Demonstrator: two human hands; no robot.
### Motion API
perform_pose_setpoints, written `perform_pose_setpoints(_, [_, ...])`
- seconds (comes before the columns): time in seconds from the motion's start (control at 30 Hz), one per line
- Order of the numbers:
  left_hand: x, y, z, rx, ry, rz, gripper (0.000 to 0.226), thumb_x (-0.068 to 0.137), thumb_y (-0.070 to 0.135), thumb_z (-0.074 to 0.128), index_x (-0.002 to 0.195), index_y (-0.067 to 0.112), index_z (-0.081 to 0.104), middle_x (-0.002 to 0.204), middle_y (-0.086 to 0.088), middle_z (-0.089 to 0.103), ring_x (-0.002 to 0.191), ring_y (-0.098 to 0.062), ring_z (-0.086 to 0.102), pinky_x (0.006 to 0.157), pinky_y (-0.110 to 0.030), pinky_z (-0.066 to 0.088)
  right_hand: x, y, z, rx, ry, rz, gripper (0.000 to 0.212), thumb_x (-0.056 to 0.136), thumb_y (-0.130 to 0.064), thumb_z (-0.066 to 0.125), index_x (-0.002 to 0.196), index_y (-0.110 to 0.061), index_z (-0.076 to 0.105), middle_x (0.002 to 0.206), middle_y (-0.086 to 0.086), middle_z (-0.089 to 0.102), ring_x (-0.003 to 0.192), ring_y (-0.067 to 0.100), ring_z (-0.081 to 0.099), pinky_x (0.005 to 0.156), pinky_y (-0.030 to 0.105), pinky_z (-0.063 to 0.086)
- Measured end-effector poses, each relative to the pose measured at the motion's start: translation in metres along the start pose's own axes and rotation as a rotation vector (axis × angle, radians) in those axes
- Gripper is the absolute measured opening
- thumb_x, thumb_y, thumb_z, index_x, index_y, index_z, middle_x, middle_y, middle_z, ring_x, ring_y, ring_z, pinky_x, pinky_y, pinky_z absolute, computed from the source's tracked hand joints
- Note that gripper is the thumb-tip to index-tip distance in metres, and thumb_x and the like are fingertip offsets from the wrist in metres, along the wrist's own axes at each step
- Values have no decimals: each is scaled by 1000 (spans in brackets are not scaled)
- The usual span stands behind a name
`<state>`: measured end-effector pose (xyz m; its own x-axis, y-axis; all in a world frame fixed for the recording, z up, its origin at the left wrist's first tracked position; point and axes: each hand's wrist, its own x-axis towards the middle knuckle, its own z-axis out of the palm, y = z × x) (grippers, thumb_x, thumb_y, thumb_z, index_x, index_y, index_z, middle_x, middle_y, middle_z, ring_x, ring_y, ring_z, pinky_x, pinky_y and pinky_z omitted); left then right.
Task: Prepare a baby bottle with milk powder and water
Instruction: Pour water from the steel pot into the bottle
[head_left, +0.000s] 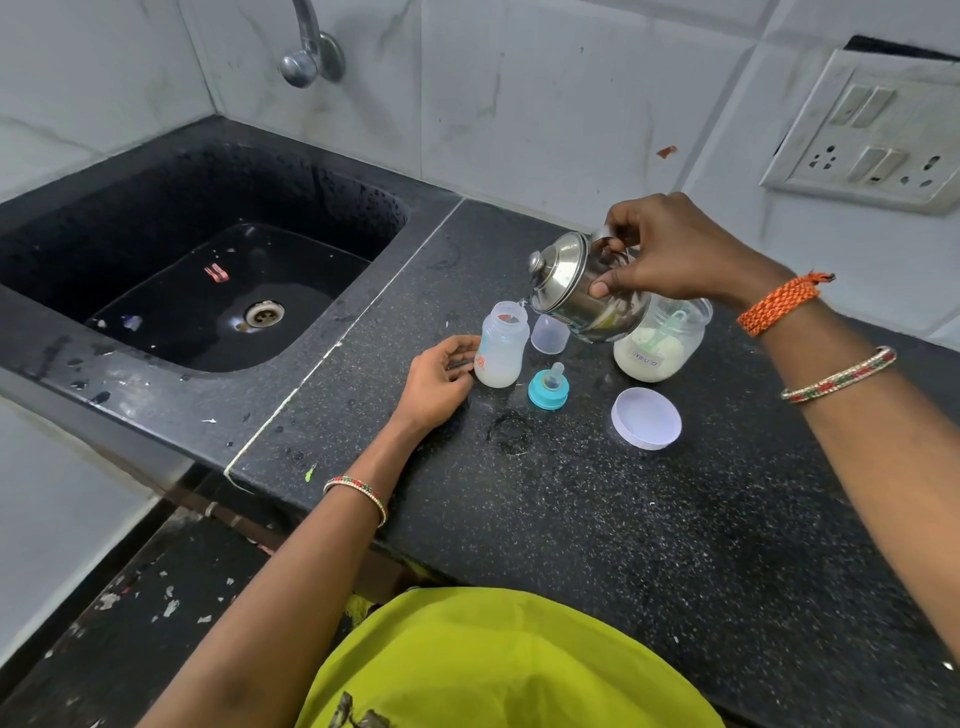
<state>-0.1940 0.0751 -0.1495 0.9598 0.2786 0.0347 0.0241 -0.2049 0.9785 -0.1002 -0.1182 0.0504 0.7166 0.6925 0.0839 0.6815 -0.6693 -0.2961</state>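
An open clear baby bottle (500, 345) stands upright on the black counter (597, 519), with cloudy liquid inside. My left hand (439, 382) rests on the counter, fingers curled against the bottle's left side. My right hand (670, 252) grips a small steel kettle (576, 286) by its handle and tilts it left, its spout over the bottle's mouth. Behind the kettle stands an open jar of milk powder (657, 345) with a pale green scoop in it. The teal ring with the teat (548, 387) lies on the counter, and the clear bottle cap (550, 333) stands behind it.
The jar's white lid (645, 418) lies upside down at the right. A black sink (208, 270) with water fills the left, a tap (311, 52) above it. A socket panel (878, 135) is on the right wall. Water spots mark the counter.
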Motion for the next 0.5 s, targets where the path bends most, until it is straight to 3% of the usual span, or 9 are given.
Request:
perform_pose_setpoints(0.33, [0,0,0,-1,-4,6,49,80,-16,46,123,5,55,116,-3,60,107,-11,58,88,-10,48,0,0,-2,6,8,-4,32,67,-18,84,81,-8,57,81,12,61,78,24,55,60,25,39])
perform_pose_setpoints(0.5, [1,-1,0,-3,-5,2,50,80,-17,46,124,5,54,116,-3,60,106,-10,58,86,-9,48,-1,0,0,-4,3,5,32,67,-18,83,79,-11,54,77,7,57,74,22,52,56,21,36])
